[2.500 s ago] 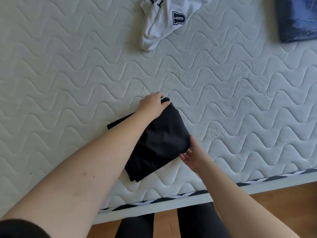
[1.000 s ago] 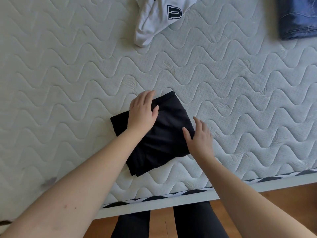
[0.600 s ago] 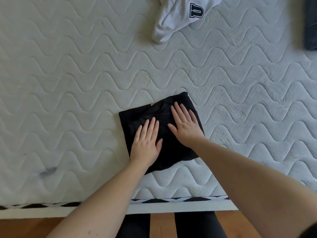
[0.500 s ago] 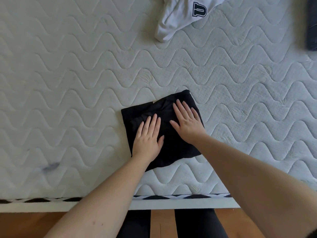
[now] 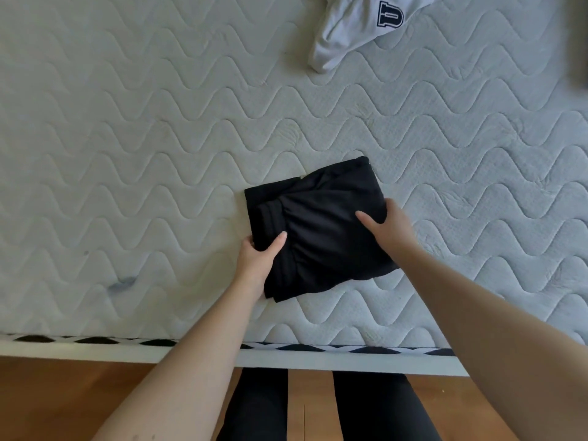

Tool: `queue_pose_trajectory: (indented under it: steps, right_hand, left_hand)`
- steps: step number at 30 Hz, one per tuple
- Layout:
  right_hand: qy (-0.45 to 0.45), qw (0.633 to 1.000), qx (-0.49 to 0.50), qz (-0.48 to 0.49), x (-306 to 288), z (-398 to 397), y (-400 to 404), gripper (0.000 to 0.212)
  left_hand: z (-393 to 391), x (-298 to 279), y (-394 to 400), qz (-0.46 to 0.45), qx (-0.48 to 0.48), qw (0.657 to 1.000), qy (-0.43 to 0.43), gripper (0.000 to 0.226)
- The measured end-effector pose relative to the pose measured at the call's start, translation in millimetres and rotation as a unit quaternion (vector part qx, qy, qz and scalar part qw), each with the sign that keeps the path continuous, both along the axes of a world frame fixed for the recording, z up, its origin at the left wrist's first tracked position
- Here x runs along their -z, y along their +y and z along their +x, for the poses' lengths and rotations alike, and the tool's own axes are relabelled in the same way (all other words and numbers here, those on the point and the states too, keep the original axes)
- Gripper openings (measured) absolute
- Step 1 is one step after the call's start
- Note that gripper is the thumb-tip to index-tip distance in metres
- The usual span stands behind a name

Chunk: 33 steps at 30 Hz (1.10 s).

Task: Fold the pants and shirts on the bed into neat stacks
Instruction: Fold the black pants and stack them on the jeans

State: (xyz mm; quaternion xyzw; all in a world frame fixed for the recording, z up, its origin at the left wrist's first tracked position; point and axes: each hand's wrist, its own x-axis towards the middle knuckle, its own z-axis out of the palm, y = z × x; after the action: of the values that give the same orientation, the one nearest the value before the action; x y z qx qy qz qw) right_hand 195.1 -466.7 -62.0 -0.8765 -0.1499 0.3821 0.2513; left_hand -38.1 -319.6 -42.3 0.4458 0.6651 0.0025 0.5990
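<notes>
A: Where's the folded black garment (image 5: 321, 230) rel. to the hands?

B: Between them, lying on the quilted mattress (image 5: 159, 138). Left hand (image 5: 257, 259) grips its left edge near the front corner: thumb on top of the fabric, other fingers tucked under & out of sight. Right hand (image 5: 386, 226) is on the right edge, thumb pressed onto the top, pointing inward; rest of its fingers curl round the edge, mostly hidden.

A: So both closed on it?

B: Yes, both pinching, thumb over, fingers under. Cloth bunches a bit betw. the two thumbs. Can't tell if it's pants or a shirt.

A: Anything else?

B: White garment w/ a dark letter patch (image 5: 356, 23) lies well beyond the fingertips, up & to the right, unfolded. Mattress's black-and-white trim (image 5: 318, 346) runs behind the wrists, wood floor (image 5: 63, 399) & the person's dark-clad legs (image 5: 318, 409) below that.
</notes>
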Motion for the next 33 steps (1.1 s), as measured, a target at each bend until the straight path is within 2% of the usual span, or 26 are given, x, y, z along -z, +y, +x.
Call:
queue_pose_trajectory:
  steps: [3,5,10,12,19,24,33]
  right_hand:
    - [-0.016,0.999,-0.037,-0.002,-3.7,2.4,0.2,0.04]
    - [-0.033,0.998,-0.052,-0.001,-8.9,-1.1,-2.4,0.036]
    - [-0.089,0.995,-0.054,-0.008,-32.1,-24.9,-8.2,0.035]
    - [-0.096,0.995,-0.031,-0.001,-42.0,-40.3,-10.2,0.041]
    - [-0.051,0.994,0.068,0.071,-97.5,-99.1,-24.0,0.045]
    - [-0.024,0.985,0.123,0.115,-166.5,-147.3,-39.5,0.05]
    - [-0.077,0.968,0.18,0.154,-275.9,-218.4,-65.6,0.052]
  left_hand:
    - [3.1,1.0,-0.9,0.045,0.047,0.998,0.023,0.046]
    - [4.5,-3.2,-4.0,0.084,0.072,0.994,0.02,0.047]
    - [-3.9,-28.5,-9.9,0.161,0.153,0.975,-0.005,0.039]
    - [-10.7,-40.6,-5.0,0.177,0.164,0.97,-0.008,0.038]
    - [-51.3,-96.3,23.3,0.224,0.237,0.945,-0.008,0.053]
    - [-85.8,-170.5,35.8,0.241,0.273,0.93,-0.043,0.067]
    - [-121.1,-278.1,37.7,0.208,0.373,0.899,-0.095,0.08]
